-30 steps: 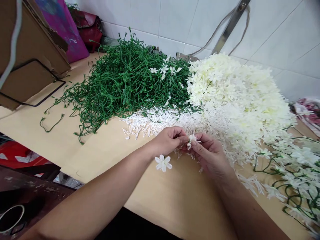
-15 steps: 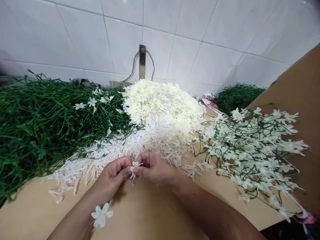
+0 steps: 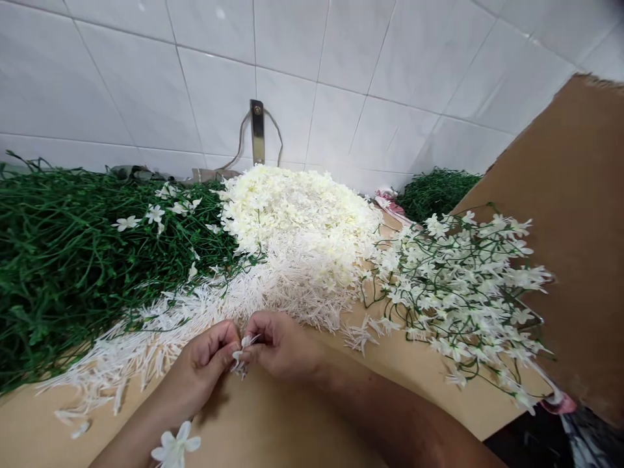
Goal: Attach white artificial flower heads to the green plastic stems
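Centrally, both hands are working close together, low over a tan, paper-like tabletop (image 3: 292, 429). The left hand (image 3: 209, 357) is pinching narrowly, thumb against curled fingers, and the right hand (image 3: 280, 344) is pinching the same way; between the fingertips they are sharing a small white artificial flower (image 3: 247, 340) with thin filaments poking out. Fingers are hiding its centre, so I cannot tell how far any part is seated.

Layout: a broad heap of thin white filament strands (image 3: 297, 279) is lying just beyond the hands, with a mound of cream-white petal pieces (image 3: 292, 201) rising behind it. A dense pile of green plastic stems (image 3: 82, 273) is spreading on the left; a tangle of white flowers on green stems (image 3: 453, 279) is resting on the right. One loose white five-petalled flower (image 3: 175, 447) is showing beside the left forearm; contact I cannot judge.

Risks (judgement): the pinch is covering a tiny area, so uneven pressure could be creasing petals or bending filaments. Slack fingertips could be letting the piece drop among similar white strands. A sweeping left forearm could be dragging the loose flower off its spot.
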Demonstrator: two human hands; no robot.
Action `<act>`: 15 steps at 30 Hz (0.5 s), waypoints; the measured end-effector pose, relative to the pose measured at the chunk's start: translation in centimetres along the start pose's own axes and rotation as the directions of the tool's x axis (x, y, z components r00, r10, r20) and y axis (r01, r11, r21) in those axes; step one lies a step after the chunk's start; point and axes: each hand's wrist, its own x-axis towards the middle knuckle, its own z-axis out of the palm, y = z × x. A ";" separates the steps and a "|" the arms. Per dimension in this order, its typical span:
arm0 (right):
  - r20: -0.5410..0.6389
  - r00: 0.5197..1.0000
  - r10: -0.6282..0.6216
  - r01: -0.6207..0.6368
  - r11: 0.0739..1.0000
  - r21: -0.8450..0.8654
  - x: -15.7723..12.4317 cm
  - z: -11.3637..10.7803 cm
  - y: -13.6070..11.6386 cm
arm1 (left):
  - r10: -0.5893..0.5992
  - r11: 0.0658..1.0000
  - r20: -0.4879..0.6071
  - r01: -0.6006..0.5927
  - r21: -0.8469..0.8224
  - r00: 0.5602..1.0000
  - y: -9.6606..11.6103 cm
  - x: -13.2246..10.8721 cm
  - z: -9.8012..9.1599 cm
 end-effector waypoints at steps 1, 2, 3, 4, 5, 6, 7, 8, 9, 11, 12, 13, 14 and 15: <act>-0.029 1.000 0.012 -0.013 1.000 -0.023 0.1 0.1 -0.1 | -0.011 1.000 -0.008 0.011 -0.017 1.000 0.0 0.1 0.0; -0.058 0.998 0.026 -0.029 0.998 -0.048 0.1 0.2 -0.2 | -0.023 0.999 -0.018 0.022 -0.037 1.000 0.0 0.1 0.1; -0.090 0.995 0.033 -0.039 0.996 -0.075 0.2 0.3 -0.5 | -0.032 0.998 -0.032 0.030 -0.061 0.999 0.0 0.2 0.1; -0.122 0.992 0.026 -0.040 0.993 -0.109 0.2 0.4 -0.9 | -0.039 0.996 -0.048 0.035 -0.086 0.998 0.0 0.2 0.2; -0.147 0.989 0.009 -0.032 0.988 -0.150 0.1 0.5 -1.5 | -0.041 0.993 -0.070 0.033 -0.112 0.997 0.0 0.2 0.2; -0.156 0.988 -0.018 -0.014 0.979 -0.204 -0.1 0.5 -2.2 | -0.037 0.990 -0.094 0.024 -0.140 0.995 0.1 0.2 0.2; -0.159 0.986 -0.055 0.010 0.962 -0.272 -0.5 0.3 -3.1 | -0.027 0.984 -0.130 0.004 -0.176 0.991 0.1 0.1 0.2; -0.164 0.982 -0.097 0.034 0.937 -0.347 -1.2 0.0 -4.2 | -0.014 0.976 -0.178 -0.025 -0.217 0.984 0.2 0.1 0.2; -0.171 0.973 -0.155 0.065 0.895 -0.442 -2.1 -0.6 -5.4 | 0.003 0.964 -0.239 -0.066 -0.257 0.971 0.3 0.0 0.1; -0.244 0.926 -0.289 0.103 0.814 -0.572 -4.9 -2.5 -8.1 | 0.036 0.946 -0.355 -0.146 -0.290 0.934 0.3 -0.2 -0.1; -0.306 0.877 -0.370 0.136 0.803 -0.580 -6.5 -3.8 -9.4 | 0.048 0.947 -0.393 -0.167 -0.273 0.918 0.3 -0.2 -0.2; -0.386 0.803 -0.455 0.188 0.807 -0.559 -8.3 -5.3 -10.6 | 0.057 0.956 -0.409 -0.167 -0.239 0.911 0.2 -0.2 -0.3; -0.509 0.666 -0.546 0.244 0.804 -0.542 -9.9 -7.0 -11.7 | 0.062 0.969 -0.397 -0.151 -0.197 0.916 0.2 -0.2 -0.3; -0.628 0.466 -0.623 0.331 0.781 -0.530 -11.4 -8.6 -12.6 | 0.064 0.979 -0.372 -0.131 -0.159 0.926 0.2 -0.2 -0.3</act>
